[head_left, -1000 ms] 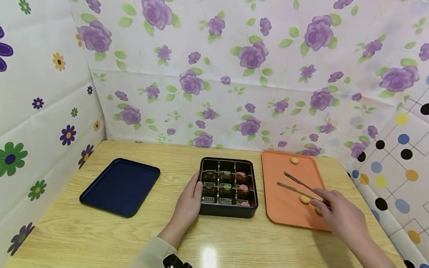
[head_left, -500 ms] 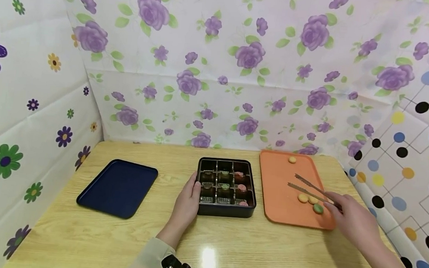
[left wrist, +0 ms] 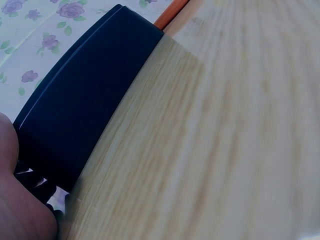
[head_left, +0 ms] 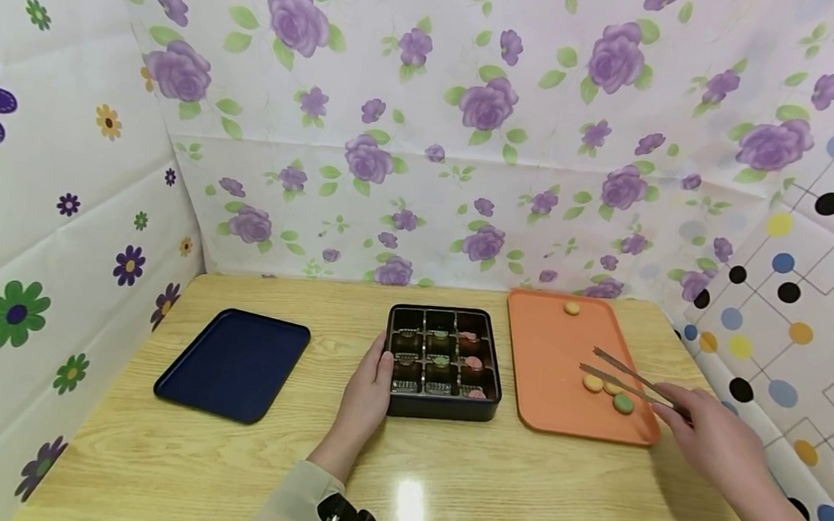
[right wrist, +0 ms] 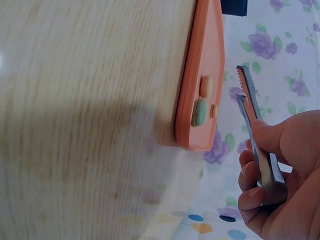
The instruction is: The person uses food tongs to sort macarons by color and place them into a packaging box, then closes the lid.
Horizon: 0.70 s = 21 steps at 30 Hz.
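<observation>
My left hand (head_left: 368,386) holds the left side of a dark box (head_left: 443,408), its thumb at the rim and its fingers along the outer wall. Inside, dividers form several compartments. Pink macarons (head_left: 473,363) sit down the right column and green ones (head_left: 441,361) in the middle column. With my right hand (head_left: 720,439) I grip metal tongs (right wrist: 260,135), their toothed tips apart and nothing between them. The tongs hover over an orange tray (head_left: 552,407). Near its front right lie a green macaron (right wrist: 199,112) and two yellowish ones (head_left: 593,383); another yellowish one (head_left: 572,308) lies at the back.
A dark blue tray or lid (head_left: 235,365) lies flat on the wooden table (head_left: 329,480), left of the box. Floral cloth (head_left: 426,132) hangs behind the table, and patterned cloths stand at both sides.
My right hand has moved right with the tongs, away from the box. The green macaron on the orange tray, mostly covered by the hand before, now shows. My left hand stays on the box.
</observation>
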### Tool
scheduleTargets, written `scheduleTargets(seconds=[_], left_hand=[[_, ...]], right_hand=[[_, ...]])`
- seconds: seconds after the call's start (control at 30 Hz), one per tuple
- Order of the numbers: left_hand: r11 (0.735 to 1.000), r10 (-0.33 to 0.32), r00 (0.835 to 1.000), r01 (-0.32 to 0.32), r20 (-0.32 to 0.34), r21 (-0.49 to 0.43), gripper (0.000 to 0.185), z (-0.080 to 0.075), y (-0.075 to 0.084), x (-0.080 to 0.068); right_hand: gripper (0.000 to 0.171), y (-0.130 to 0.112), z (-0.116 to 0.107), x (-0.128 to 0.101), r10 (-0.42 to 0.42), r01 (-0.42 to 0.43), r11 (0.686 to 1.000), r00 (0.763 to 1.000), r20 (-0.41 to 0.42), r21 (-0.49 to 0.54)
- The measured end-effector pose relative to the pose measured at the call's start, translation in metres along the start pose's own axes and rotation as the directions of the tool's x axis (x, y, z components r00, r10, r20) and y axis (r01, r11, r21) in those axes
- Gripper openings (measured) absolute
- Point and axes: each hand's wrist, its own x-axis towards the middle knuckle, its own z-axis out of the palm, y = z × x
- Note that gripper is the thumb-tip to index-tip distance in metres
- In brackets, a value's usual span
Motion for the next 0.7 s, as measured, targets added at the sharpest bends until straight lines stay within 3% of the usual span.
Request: scheduleTargets(seconds=[0.7], left_hand=[[1.0, 0.003, 1.0, -0.003, -0.008, 0.011, 0.058, 0.001, -0.003, 0.002]], right_hand=[[0.049, 0.037, 0.001, -0.016, 0.04, -0.041, 0.999, 0.999, 0.035, 0.011]])
